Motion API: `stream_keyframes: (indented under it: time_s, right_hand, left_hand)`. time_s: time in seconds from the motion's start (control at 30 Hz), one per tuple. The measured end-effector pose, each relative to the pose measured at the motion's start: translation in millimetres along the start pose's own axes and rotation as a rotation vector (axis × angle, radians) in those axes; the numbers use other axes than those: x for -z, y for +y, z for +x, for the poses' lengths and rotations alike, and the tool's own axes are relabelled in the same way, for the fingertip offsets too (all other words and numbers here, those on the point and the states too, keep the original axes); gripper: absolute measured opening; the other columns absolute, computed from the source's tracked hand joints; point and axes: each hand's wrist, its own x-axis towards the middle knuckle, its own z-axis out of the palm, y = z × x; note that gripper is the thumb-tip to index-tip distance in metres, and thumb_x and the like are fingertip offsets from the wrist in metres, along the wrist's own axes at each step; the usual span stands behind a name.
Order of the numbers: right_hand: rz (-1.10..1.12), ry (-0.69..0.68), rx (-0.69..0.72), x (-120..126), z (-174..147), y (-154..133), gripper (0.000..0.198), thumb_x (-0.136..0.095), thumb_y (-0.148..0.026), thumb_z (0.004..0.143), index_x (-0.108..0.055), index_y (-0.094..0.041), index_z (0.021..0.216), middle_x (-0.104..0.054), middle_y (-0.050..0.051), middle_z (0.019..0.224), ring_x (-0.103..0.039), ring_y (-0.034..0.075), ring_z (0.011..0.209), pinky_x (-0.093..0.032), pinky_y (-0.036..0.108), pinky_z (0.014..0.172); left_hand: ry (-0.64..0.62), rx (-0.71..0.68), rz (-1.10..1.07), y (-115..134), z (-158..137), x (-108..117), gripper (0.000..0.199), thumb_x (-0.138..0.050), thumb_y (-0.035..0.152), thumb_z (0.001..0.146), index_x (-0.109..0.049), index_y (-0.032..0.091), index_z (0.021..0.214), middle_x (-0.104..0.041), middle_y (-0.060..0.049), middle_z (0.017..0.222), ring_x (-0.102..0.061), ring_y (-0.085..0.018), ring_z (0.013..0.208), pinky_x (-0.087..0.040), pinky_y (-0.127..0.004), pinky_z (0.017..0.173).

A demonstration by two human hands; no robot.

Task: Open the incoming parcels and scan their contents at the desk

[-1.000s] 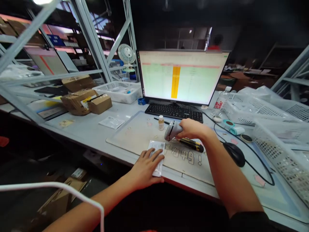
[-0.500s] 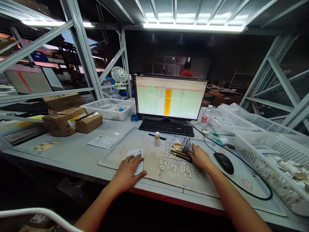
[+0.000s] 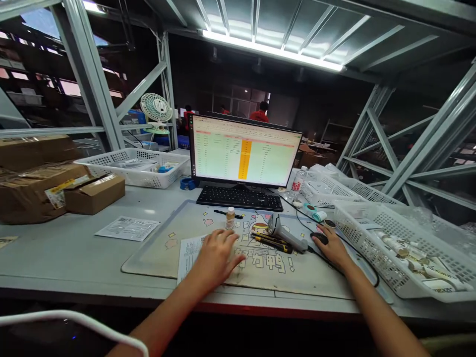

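Observation:
My left hand is open, fingers stretched forward and thumb apart, above a printed white sheet that it partly covers. Just beyond its fingertips a small capped bottle with pale brown contents stands upright; I cannot tell whether they touch. My right hand rests over a black computer mouse, fingers curved on it. Between the hands lie a grey barcode scanner and yellow-and-black utility knives on the desk mat. Behind the bottle is a black pen.
A monitor showing a spreadsheet stands behind a keyboard. Cardboard boxes, a flat white packet and a white basket are left. A basket of small bottles stands right. Cables cross the mat's right side.
My right hand has let go of the barcode scanner and moved right onto the mouse. My left hand has moved off the white sheet towards the small bottle. The view has shifted.

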Motion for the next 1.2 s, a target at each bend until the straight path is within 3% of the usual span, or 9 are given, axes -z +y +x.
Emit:
stream_keyframes:
  time_s: [0.1,0.2,0.3,0.5,0.73,0.9,1.2]
  right_hand:
    - [-0.013,-0.015,-0.049,-11.5,-4.3,-5.5,0.062,-0.053,-0.045,0.097,-0.055,-0.014,0.151,-0.054,0.017,0.150,-0.054,0.032,0.138,-0.045,0.046,0.117]
    - [-0.064,-0.041,-0.111,-14.3,-5.3,-9.5,0.060,-0.051,-0.040,0.098,-0.054,-0.016,0.152,-0.053,0.016,0.152,-0.058,0.032,0.133,-0.051,0.046,0.109]
    - [-0.084,-0.013,-0.133,-15.3,-7.3,-5.9,0.054,-0.052,-0.042,0.098,-0.058,-0.021,0.147,-0.053,0.013,0.153,-0.063,0.031,0.126,-0.055,0.044,0.102]
    - [-0.088,0.088,-0.167,-23.6,-13.7,5.8,0.051,-0.053,-0.046,0.097,-0.061,-0.024,0.142,-0.060,0.011,0.146,-0.067,0.031,0.118,-0.057,0.044,0.096]
    - [-0.053,0.100,-0.116,-24.2,-15.0,7.0,0.045,-0.049,-0.040,0.097,-0.064,-0.020,0.134,-0.062,0.011,0.142,-0.063,0.030,0.125,-0.051,0.043,0.107]
    - [-0.053,0.102,-0.121,-26.1,-15.3,6.8,0.043,-0.049,-0.041,0.099,-0.067,-0.019,0.130,-0.062,0.011,0.141,-0.063,0.029,0.122,-0.050,0.042,0.106]
    - [-0.047,0.136,-0.074,-35.0,-10.3,24.1,0.041,-0.053,-0.045,0.096,-0.073,-0.022,0.124,-0.065,0.011,0.135,-0.067,0.029,0.111,-0.055,0.041,0.092]
  left_hand:
    - [-0.109,-0.176,-0.096,45.8,59.7,-2.8,0.041,-0.049,0.035,0.106,-0.063,0.019,0.142,-0.066,-0.013,0.140,-0.059,-0.033,0.130,-0.048,-0.048,0.112]
    - [-0.296,-0.109,-0.129,75.5,112.0,-25.4,0.045,-0.050,0.019,0.100,-0.060,0.018,0.144,-0.067,-0.017,0.137,-0.068,-0.034,0.120,-0.054,-0.045,0.101]
    - [-0.310,-0.085,-0.142,81.3,135.5,-49.6,0.044,-0.048,0.013,0.098,-0.063,0.015,0.139,-0.071,-0.018,0.131,-0.070,-0.033,0.119,-0.055,-0.041,0.098]
    - [-0.280,-0.165,-0.188,60.3,128.2,-61.3,0.037,-0.045,0.010,0.096,-0.073,0.021,0.117,-0.067,-0.010,0.140,-0.070,-0.025,0.117,-0.053,-0.033,0.098]
    - [-0.297,-0.063,-0.076,42.1,131.7,-54.5,0.033,-0.044,0.016,0.098,-0.077,0.019,0.102,-0.072,-0.014,0.113,-0.070,-0.032,0.105,-0.053,-0.040,0.086]
    - [-0.283,-0.044,-0.022,40.9,131.5,-52.9,0.037,-0.040,0.017,0.101,-0.076,0.018,0.111,-0.072,-0.015,0.119,-0.068,-0.032,0.110,-0.053,-0.040,0.085]
    - [-0.284,-0.046,0.037,44.5,129.8,-54.0,0.033,-0.045,0.027,0.105,-0.074,0.017,0.117,-0.071,-0.013,0.123,-0.067,-0.035,0.114,-0.055,-0.042,0.086]
